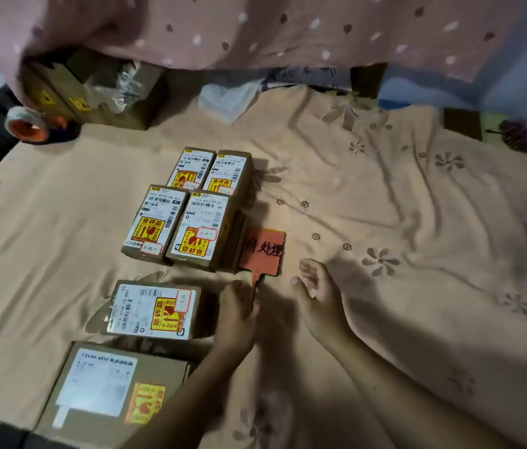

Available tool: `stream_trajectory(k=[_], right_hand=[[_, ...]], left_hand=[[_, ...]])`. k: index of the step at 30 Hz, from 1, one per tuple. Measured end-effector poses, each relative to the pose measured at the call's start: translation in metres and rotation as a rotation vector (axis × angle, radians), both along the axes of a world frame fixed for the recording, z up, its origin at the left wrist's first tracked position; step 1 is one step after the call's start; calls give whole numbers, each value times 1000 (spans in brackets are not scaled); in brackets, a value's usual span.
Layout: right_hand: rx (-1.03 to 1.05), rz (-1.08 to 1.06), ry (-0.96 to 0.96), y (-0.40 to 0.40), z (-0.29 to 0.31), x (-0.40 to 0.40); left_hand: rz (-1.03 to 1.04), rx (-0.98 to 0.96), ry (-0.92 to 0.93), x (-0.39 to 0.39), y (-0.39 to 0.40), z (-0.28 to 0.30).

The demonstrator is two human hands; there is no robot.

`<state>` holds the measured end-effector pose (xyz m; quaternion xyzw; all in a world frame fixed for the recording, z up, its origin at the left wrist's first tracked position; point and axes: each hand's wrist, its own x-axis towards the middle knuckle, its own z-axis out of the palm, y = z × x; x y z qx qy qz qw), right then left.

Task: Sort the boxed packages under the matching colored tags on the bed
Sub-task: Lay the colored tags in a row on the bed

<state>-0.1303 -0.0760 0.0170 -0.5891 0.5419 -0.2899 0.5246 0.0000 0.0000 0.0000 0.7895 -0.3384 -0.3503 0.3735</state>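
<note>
Several small brown boxed packages with white labels and red-yellow stickers lie in a tight block (187, 209) on the beige bedsheet. An orange-red paddle tag (265, 251) with black writing lies against the block's right side. A further package (153, 311) lies sideways in front of the block. My left hand (237, 314) rests at that package's right end, by the tag's handle, fingers curled; whether it grips anything I cannot tell. My right hand (317, 296) hovers just right of the tag handle, fingers apart, holding nothing. A larger flat box (110, 390) lies nearest me at the left.
A pile of brown cartons (93, 89) wrapped in plastic stands at the back left, with an orange tape dispenser (29, 126) beside it. A pink dotted cloth (255, 27) hangs across the top. The flowered sheet (401, 238) stretches out to the right.
</note>
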Motion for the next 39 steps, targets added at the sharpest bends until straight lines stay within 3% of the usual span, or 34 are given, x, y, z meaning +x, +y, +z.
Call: stream_trajectory(k=[5,9,12,17,20,23,34,39], right_hand=[[90,-2,-20,-8,-22,13],[122,-20,-23,-12,-32,17],[145,-40,-9,-13,-31,18],[212,-23,-32,-15,-21,12],[316,-23,-24,-17,-11,3],[361,-4,-15,-16,1,-14],[188,-94,-188,24,69,-82],[59,-75,-196,36,101,-127]], left_hand=[[28,203,-36,5,-21,-13],[-82,338,-99,5,-32,-21],[-110,292,-39,2,-37,-29],[44,178,185,-6,-33,-33],[53,103,163,-21,-22,-15],[-35,23,124,-41,-1,3],[-263,-14,78,-108,57,66],[-678,117,-17,-112,59,114]])
